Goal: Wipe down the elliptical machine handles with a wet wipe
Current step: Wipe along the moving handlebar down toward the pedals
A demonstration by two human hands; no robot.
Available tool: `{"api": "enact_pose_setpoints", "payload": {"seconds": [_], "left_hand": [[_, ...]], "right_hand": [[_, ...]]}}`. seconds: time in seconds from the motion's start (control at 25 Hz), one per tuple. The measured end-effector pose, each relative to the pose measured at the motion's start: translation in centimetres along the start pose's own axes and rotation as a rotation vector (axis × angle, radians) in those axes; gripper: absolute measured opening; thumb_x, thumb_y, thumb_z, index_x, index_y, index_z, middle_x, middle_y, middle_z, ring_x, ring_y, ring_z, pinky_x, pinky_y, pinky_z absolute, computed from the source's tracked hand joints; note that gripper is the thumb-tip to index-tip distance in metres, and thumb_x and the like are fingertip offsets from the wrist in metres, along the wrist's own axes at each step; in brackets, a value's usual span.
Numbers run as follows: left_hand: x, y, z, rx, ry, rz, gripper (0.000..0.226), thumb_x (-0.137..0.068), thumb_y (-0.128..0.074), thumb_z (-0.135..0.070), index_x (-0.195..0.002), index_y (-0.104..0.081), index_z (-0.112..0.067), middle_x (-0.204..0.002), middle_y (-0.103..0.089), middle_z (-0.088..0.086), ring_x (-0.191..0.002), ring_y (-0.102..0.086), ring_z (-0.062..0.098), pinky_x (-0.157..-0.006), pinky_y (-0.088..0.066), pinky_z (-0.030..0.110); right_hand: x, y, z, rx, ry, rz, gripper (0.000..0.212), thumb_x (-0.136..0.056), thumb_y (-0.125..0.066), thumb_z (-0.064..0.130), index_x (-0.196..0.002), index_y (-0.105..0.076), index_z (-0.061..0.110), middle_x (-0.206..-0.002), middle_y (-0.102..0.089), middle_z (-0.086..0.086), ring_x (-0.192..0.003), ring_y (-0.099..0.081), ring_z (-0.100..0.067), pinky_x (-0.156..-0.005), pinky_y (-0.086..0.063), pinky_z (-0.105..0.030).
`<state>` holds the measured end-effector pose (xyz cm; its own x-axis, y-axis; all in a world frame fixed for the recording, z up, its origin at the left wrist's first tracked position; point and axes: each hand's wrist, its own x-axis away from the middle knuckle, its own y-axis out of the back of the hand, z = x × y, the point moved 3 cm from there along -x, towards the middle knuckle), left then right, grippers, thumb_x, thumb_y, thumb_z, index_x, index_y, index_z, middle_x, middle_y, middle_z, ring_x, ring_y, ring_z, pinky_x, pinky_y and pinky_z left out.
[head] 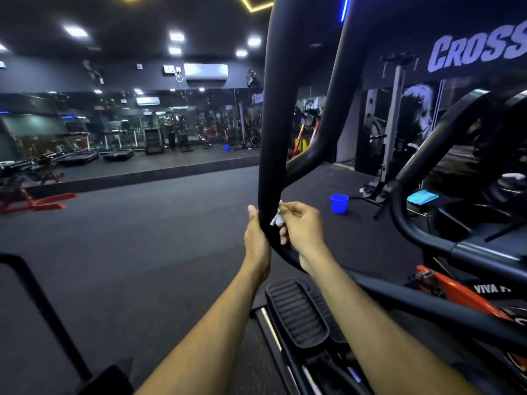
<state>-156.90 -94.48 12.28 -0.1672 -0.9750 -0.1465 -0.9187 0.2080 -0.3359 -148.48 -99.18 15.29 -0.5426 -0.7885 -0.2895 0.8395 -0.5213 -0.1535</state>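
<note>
Handle (275,124) between hands; pedal (296,313) below; bucket (339,203) right, beyond.

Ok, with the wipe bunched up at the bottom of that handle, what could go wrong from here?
1. The wet wipe is crumpled small in the right hand, so it probably touches only a narrow strip of the handle and may miss its far side.
2. The left hand grips the handle bare just beside the wipe, so it could re-soil the part being cleaned.
3. The handle rises well above both hands; the upper stretch could get skipped.
</note>
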Motion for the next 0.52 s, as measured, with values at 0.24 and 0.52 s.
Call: {"api": "enact_pose_setpoints", "payload": {"seconds": [0.24, 0.52], "left_hand": [[-0.8, -1.2, 1.7, 0.141, 0.112, -0.123, 0.039, -0.109, -0.048, -0.036, -0.078, -0.064, -0.020, -0.059, -0.064, -0.010, -0.063, -0.059, 0.009, -0.068, -0.050, 0.029], [-1.4, -0.8, 2.1, 0.203, 0.069, -0.036, 0.029, -0.108, -0.048, -0.022, -0.084, -0.063, -0.015, -0.058, -0.055, -0.003, -0.053, -0.051, 0.010, -0.052, -0.047, 0.024]], "right_hand": [[0.8, -1.0, 2.7, -0.245, 0.009, -0.082, 0.025, -0.097, -0.049, 0.004, -0.076, -0.059, 0.013, -0.056, -0.051, -0.008, -0.040, -0.038, -0.017, -0.041, -0.028, -0.023], [3.4, -0.3, 0.9, 0.001, 0.380, -0.152, 0.007, -0.097, -0.066, 0.019, -0.091, -0.064, 0.022, -0.076, -0.072, 0.002, -0.055, -0.062, -0.013, -0.055, -0.050, -0.033]]}}
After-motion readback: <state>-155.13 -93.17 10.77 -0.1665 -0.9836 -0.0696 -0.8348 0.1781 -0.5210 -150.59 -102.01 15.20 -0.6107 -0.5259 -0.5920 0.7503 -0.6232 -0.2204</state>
